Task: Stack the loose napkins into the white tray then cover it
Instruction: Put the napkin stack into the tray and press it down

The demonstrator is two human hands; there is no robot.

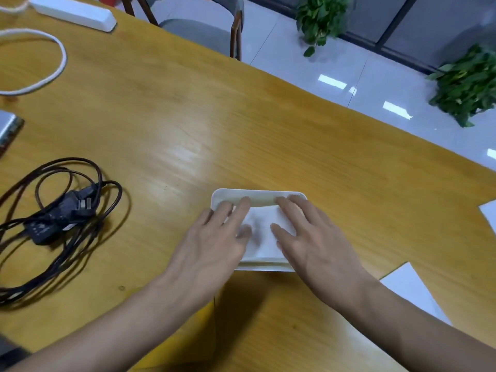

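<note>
**Both hands flat on napkins in white tray**

Shallow white rectangular tray (259, 196) sits on the yellow-brown wooden desk (161, 116), near the middle of the near edge. A stack of white paper napkins (261, 232) lies inside it; far end of the tray is bare, with rim and inner wall showing.

Left hand (212, 242) lies palm down, fingers spread and extended, over the left side of the tray, fingertips on the napkins and the left rim. Not gripping, just pressing flat. Right hand (314, 237) does the same on the right side: open, palm down, fingers on the napkin stack. Fingertips slightly blurred. Neither hand is closed around anything.

Loose white paper sheets: one (413, 294) on the desk just right of the right forearm, another (489, 213) cut off at the right frame edge. Can't tell if these are napkins or a cover.

Left side of desk: tangled black power cable with plug (67, 210), well apart from the tray. Far left: white cord loop (40, 63) and white power strip (75, 12). Grey chair (204, 28) beyond the desk; green potted plants (461, 84) on the tiled floor
</note>
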